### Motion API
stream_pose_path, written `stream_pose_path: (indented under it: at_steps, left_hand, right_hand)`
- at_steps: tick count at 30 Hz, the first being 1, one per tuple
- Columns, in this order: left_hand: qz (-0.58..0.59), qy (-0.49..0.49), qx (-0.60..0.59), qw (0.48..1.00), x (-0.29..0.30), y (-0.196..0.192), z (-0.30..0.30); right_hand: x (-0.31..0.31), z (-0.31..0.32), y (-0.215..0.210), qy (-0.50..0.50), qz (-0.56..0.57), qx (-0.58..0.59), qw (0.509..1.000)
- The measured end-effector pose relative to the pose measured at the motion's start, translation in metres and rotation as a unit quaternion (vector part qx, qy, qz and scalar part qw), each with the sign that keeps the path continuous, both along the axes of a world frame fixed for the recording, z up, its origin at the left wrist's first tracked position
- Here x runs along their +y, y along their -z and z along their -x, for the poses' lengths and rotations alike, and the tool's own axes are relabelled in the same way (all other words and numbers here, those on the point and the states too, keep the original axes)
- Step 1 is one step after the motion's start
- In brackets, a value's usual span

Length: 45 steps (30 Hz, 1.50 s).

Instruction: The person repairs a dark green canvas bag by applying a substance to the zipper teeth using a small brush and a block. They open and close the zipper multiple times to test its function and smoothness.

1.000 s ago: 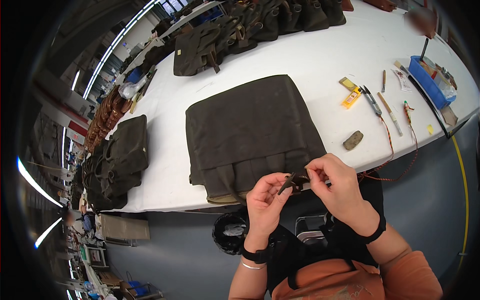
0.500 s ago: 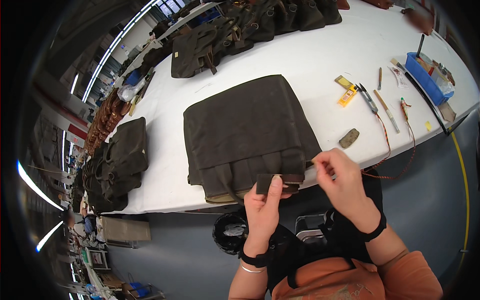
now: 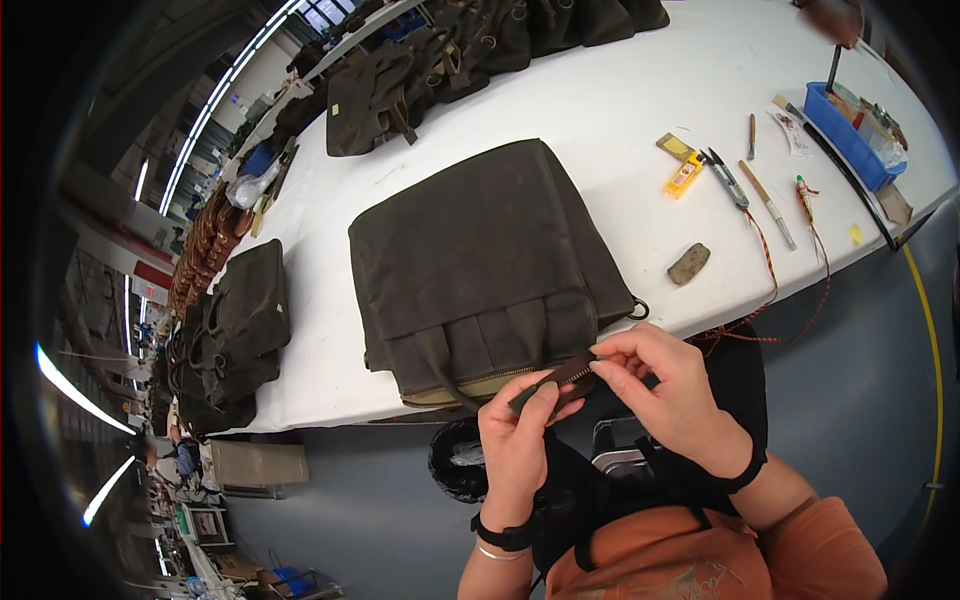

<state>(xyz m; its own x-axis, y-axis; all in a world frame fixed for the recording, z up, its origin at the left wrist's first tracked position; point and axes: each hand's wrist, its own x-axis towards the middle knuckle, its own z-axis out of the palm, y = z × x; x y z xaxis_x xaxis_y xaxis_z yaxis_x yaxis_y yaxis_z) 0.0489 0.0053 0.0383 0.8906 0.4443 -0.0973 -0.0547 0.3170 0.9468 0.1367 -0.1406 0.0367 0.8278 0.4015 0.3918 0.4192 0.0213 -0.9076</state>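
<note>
A dark olive-brown bag (image 3: 470, 240) lies flat on the white-covered table, its handles and zipped opening toward me. One end of its zipper (image 3: 573, 372), with metal teeth and a dark tab, sticks out past the table's front edge. My left hand (image 3: 515, 435) is closed on the tab, thumb on top. At the other side of that piece, my right hand (image 3: 675, 395) pinches the zipper by its edge between thumb and fingertips. Just beyond the right hand, a metal ring (image 3: 640, 309) shows at the bag's side.
Right of the bag lie a stone-like lump (image 3: 689, 264), thread snips (image 3: 728, 182) on a cord, a yellow box (image 3: 685, 175) and a wooden-handled tool (image 3: 767, 203). A blue tray (image 3: 850, 140) stands far right. More dark bags (image 3: 235, 320) are piled left and at the back.
My right hand has moved left and down from beside the bag's side onto the zipper end. The zipper end has turned and been drawn toward me; the side ring now shows.
</note>
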Motion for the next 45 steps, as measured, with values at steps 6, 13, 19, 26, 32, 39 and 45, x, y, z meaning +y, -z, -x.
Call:
stream_pose_path:
  at_steps: [6,13,19,26,32,39,45]
  left_hand:
    - [-0.045,0.041,0.001,0.998,-0.005,0.001,0.004]
    - [-0.066,0.089,-0.029,0.993,-0.011,0.017,0.009]
    - [-0.037,0.084,-0.009,0.996,-0.021,0.014,0.007]
    - [-0.087,0.085,-0.043,0.992,-0.019,0.023,0.007]
    - [-0.098,0.078,-0.040,0.991,-0.019,0.023,0.008]
    - [-0.011,0.074,0.026,0.997,-0.019,0.015,0.006]
    - [-0.002,0.078,0.014,0.997,-0.018,0.015,0.004]
  right_hand:
    - [0.005,0.003,-0.005,-0.014,0.054,-0.038,0.998]
    - [-0.007,-0.016,0.006,0.081,0.100,-0.126,0.984]
    - [-0.019,-0.007,0.001,0.044,0.047,-0.038,0.997]
    - [-0.009,0.006,0.007,-0.010,0.036,-0.112,0.993]
    - [0.001,-0.004,0.022,0.097,-0.014,-0.089,0.991]
    - [-0.019,-0.007,0.013,0.027,0.022,0.080,0.996]
    - [0.000,-0.012,0.021,-0.015,0.076,-0.025,0.997]
